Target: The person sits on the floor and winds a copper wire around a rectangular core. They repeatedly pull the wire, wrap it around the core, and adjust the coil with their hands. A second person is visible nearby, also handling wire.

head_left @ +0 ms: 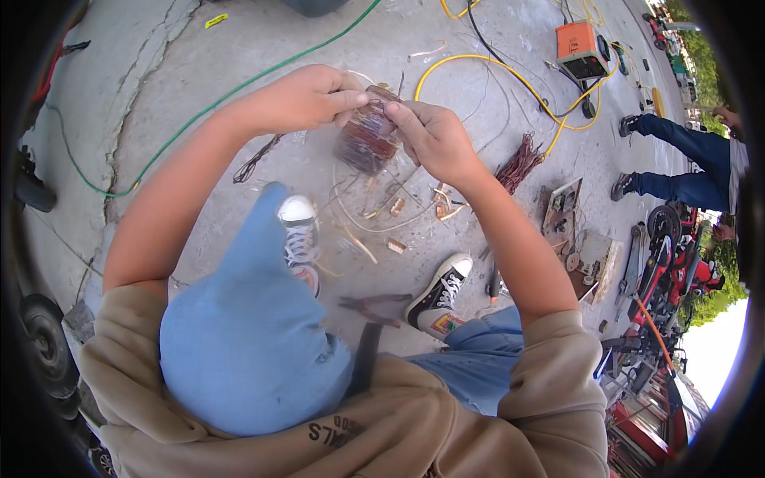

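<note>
A reddish-brown block (366, 139), apparently a wound copper coil, is held up between both hands above the floor. My left hand (320, 99) grips its top left, thumb pressed near the upper edge, with a thin pale wire by the fingers. My right hand (433, 139) holds its upper right with the thumb on the front. Below lie loose wires, small copper-coloured pieces (396, 245) and dark-handled pliers (374, 307) between my shoes.
Green hose (243, 86), yellow cable (470, 57), orange machine (578, 38), reddish wire bundle (518, 159) and metal parts (562, 211) lie around on cracked concrete (135, 95). Another person in dark jeans (685, 139) is at right, near red-and-black two-wheelers (677, 271). Wheels (49, 342) stand at left.
</note>
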A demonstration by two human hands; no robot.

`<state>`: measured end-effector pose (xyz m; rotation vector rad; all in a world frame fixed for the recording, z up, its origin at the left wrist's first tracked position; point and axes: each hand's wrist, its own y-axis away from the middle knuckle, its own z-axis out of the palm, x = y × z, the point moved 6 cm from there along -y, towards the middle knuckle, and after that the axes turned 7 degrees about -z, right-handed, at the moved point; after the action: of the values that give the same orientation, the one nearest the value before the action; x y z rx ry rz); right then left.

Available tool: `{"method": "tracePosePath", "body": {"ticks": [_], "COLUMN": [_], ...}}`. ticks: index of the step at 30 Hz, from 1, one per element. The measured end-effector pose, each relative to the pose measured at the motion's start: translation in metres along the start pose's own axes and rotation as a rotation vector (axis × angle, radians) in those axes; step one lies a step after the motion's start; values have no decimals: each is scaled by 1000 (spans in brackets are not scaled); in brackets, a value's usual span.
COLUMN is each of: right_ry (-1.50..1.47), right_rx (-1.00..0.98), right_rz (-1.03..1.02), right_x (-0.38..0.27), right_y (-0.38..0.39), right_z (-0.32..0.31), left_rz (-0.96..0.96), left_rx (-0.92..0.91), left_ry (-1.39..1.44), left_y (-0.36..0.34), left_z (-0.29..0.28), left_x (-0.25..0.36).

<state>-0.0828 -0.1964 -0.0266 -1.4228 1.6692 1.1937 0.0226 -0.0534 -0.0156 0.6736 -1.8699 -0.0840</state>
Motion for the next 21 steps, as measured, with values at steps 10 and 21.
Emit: {"method": "tracePosePath", "body": {"ticks": [10,21], "right_ry": [-363,-706], "right_rx": [196,267], "right_rz": [330,258], "right_x": [200,226], "right_y": [20,-37], "right_z": [22,62], "left_rz": [-208,-281], "left_rx": [222,100], "left_ry": [41,46], "left_y": [-56,-113], "left_z": [1,75], "left_x": [-153,-180]}}
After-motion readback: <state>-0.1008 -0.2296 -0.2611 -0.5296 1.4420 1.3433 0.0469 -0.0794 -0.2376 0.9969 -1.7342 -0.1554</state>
